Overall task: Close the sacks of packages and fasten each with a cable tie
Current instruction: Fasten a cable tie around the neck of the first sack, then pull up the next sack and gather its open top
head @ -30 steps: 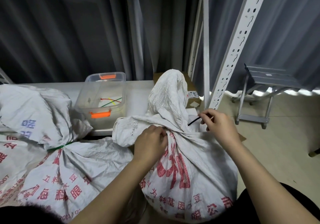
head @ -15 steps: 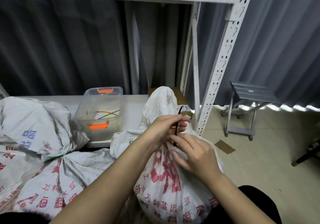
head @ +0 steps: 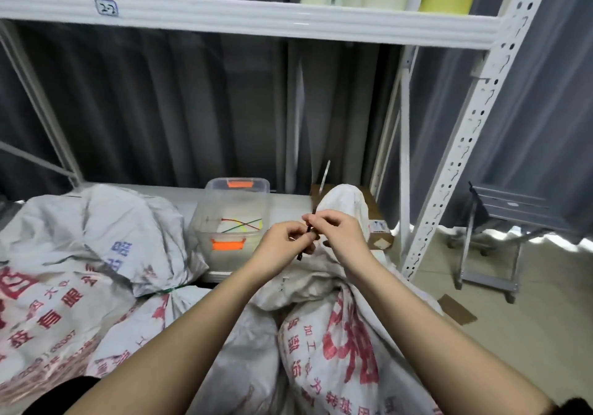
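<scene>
A black cable tie (head: 307, 238) is held up above the gathered neck of the nearest sack (head: 340, 350), pinched at both hands where they meet; a short end sticks out below the left fingers and a thin strip rises above the right ones. The left hand (head: 284, 247) has its grip curled round the tie, knuckles up, forearm reaching in from the lower left. The right hand (head: 337, 235) also pinches the tie, thumb and forefinger closed on it, wrist bent slightly down, forearm coming from the lower right. Directly beyond the grip stands the sack's loose white top (head: 346, 203). Just left of the grip sits a clear plastic box (head: 234, 219) with orange latches and coloured ties inside, resting on the low shelf (head: 288, 204). Further left lies a second sack (head: 96, 254), its neck bound with a green tie (head: 163, 291). To the right, the perforated rack post (head: 455, 158) stands near, with open floor (head: 529, 334) and a grey step stool (head: 500, 238) beyond it. An upper shelf (head: 256, 20) spans overhead.
</scene>
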